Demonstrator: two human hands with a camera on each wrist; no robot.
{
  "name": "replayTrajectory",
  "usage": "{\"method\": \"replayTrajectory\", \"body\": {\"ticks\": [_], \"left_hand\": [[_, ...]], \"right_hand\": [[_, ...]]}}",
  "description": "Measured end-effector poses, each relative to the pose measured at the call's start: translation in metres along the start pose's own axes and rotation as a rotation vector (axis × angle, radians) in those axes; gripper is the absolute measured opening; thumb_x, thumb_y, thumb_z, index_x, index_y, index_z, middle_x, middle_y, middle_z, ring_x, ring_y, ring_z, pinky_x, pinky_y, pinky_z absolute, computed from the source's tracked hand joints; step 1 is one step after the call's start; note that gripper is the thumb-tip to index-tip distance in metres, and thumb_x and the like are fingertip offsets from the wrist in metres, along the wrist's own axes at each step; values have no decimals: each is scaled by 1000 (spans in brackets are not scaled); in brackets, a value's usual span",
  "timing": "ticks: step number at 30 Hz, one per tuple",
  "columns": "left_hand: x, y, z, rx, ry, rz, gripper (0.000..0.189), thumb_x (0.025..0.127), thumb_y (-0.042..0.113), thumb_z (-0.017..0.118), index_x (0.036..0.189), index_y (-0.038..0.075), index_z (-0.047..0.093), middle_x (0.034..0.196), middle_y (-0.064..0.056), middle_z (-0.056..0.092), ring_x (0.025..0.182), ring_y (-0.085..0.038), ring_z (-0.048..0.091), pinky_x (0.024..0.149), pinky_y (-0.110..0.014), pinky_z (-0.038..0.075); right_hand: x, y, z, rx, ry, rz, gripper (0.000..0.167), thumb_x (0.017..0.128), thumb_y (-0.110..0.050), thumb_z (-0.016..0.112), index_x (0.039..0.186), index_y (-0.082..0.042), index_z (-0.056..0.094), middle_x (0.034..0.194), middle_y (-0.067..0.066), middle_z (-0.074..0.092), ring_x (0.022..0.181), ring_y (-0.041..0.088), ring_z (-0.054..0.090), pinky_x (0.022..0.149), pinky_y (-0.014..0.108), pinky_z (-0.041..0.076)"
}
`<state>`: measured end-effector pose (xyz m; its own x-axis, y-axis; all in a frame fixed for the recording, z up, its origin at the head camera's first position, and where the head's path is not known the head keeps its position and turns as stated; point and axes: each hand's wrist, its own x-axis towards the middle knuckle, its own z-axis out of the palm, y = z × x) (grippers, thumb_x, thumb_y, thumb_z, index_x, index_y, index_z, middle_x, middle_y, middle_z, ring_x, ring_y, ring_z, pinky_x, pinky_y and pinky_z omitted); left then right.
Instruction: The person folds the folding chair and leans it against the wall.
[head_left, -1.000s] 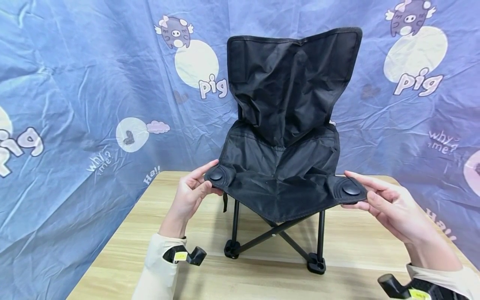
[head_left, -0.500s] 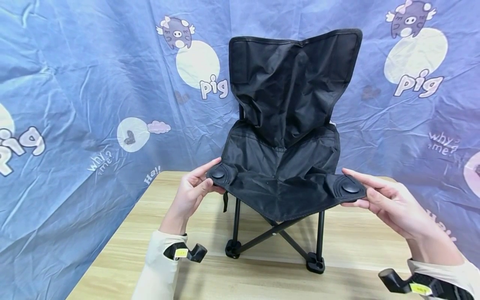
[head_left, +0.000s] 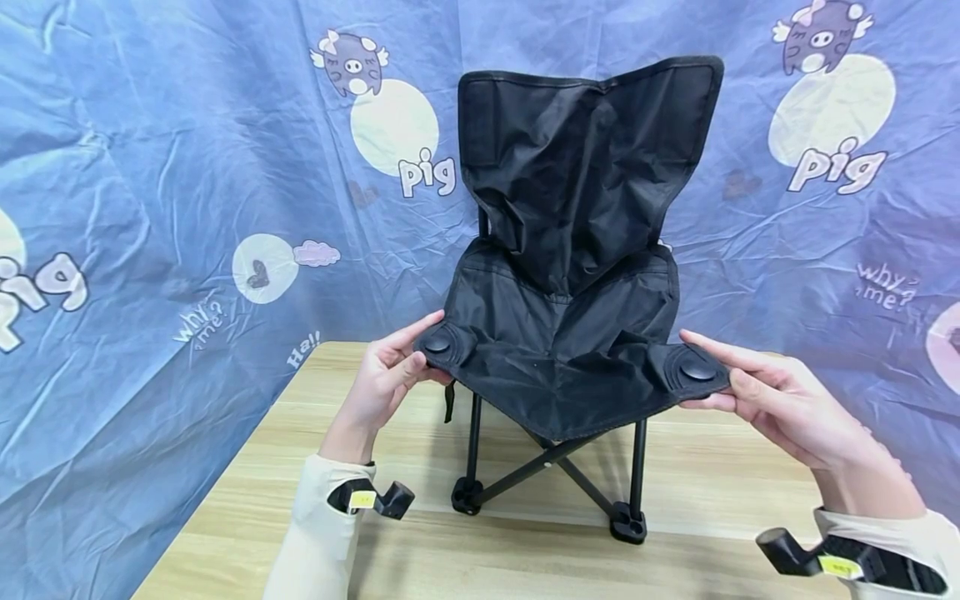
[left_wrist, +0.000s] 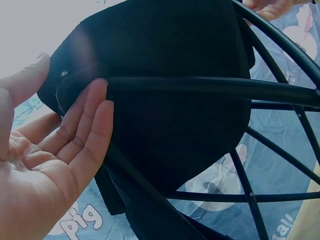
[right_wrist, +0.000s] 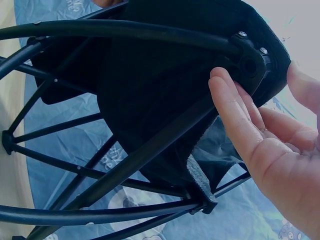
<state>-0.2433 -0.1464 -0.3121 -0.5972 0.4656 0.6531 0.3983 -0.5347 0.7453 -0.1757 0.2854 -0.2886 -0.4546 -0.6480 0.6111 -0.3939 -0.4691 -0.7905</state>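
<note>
A black folding camp chair (head_left: 555, 387) stands unfolded on the table, its backrest up and its seat sagging in the middle. My left hand (head_left: 378, 387) holds the seat's front left corner, thumb near the round black button and fingers beneath. At the front right corner, my right hand (head_left: 787, 408) grips the fabric in the same way. From below, the left wrist view has the left fingers (left_wrist: 87, 130) against the seat's underside, beside a tube. In the right wrist view, the right fingers (right_wrist: 235, 107) lie under the corner joint (right_wrist: 250, 62), where the tubes meet.
The light wooden table (head_left: 300, 467) carries the chair's feet (head_left: 627, 523). Crossed legs (head_left: 547, 462) span beneath the seat, and a short strap (head_left: 449, 402) hangs at its left side. Behind and to the left hangs a blue pig-print curtain (head_left: 187, 167).
Both hands have shifted slightly inward and up with the seat corners. The front feet have come a little closer together. The hold on each corner stays the same.
</note>
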Motion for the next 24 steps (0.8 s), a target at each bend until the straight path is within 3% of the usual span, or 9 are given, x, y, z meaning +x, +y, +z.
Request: {"method": "replayTrajectory", "body": {"ticks": [8, 13, 24], "left_hand": [[5, 3, 0, 22, -11, -14, 51, 97, 25, 66, 143, 6, 54, 103, -9, 72, 81, -19, 71, 78, -30, 58], [7, 4, 1, 34, -11, -23, 52, 96, 27, 66, 143, 7, 54, 101, -9, 71, 81, -18, 71, 78, -30, 58], [12, 8, 4, 35, -17, -42, 54, 97, 29, 65, 145, 8, 52, 94, -9, 72, 81, -18, 72, 78, -30, 58]], "right_hand": [[2, -3, -1, -7, 9, 5, 46, 102, 14, 14, 148, 20, 12, 155, 24, 33, 132, 34, 49, 105, 42, 44], [5, -4, -2, -12, 12, 12, 46, 103, 13, 15, 148, 20, 13, 145, 25, 45, 132, 35, 49, 105, 42, 44], [12, -6, -4, -20, -23, 26, 45, 103, 12, 17, 148, 19, 15, 158, 20, 30, 129, 36, 52, 105, 41, 44]]}}
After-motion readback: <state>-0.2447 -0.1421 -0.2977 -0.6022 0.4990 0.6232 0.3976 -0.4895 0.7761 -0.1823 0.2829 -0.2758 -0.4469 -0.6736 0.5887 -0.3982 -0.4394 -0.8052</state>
